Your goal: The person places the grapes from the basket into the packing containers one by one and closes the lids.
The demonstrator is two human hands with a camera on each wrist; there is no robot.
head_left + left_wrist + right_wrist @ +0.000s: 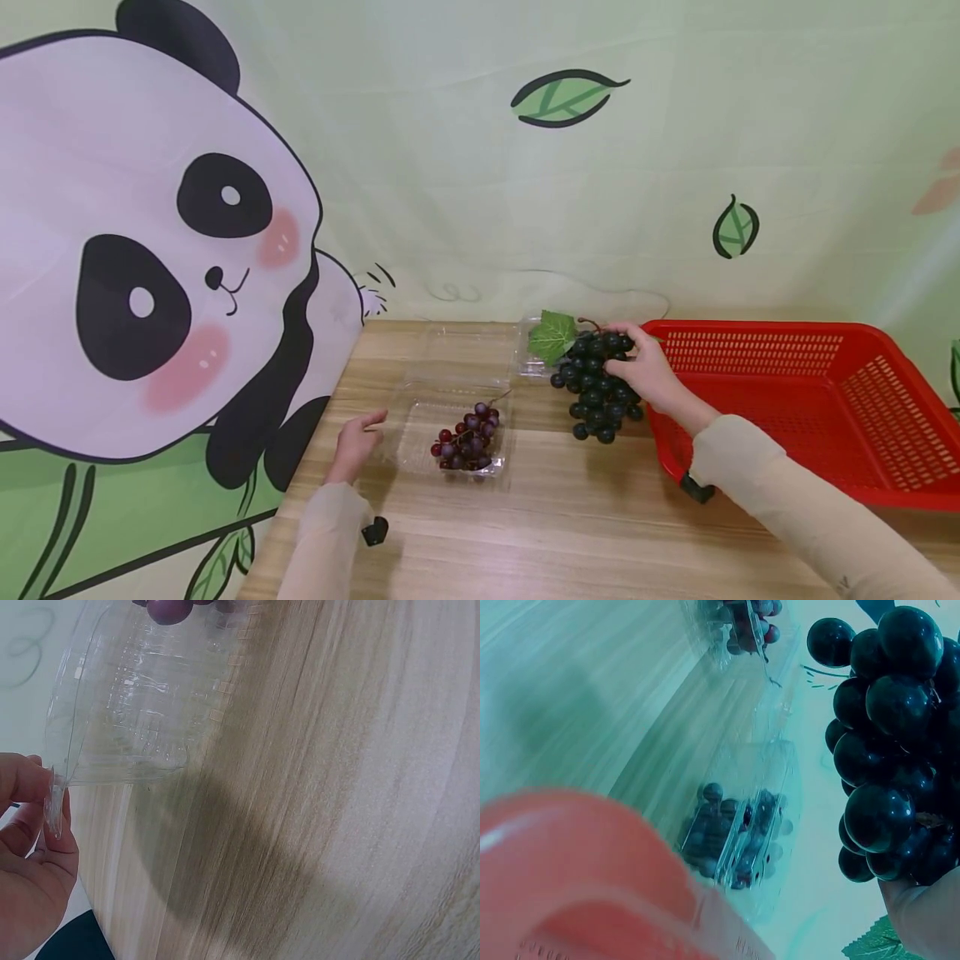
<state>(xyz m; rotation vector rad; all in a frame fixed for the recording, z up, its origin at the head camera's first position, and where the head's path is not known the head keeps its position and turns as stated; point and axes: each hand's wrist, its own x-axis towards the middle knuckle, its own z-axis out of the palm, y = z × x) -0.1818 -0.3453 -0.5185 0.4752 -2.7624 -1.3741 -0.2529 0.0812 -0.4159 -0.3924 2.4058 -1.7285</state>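
Observation:
My right hand (647, 375) holds a bunch of black grapes (596, 392) with a green leaf (553, 336), raised beside the red basket's left end. In the right wrist view the black grapes (896, 750) hang close to the camera, and only part of the hand shows. My left hand (356, 446) is at the left side of an opened clear plastic clamshell box (420, 425). Its thumb and fingers pinch the box's rim, as the left wrist view shows. A smaller bunch of reddish-purple grapes (468, 437) lies in that box's right part.
A red plastic basket (750, 327) with slotted walls stands at the right. Another clear box (528, 360) sits behind the black bunch; the right wrist view shows dark grapes (712, 832) inside it. A panda-printed cloth (450, 167) hangs behind the wooden table (480, 542).

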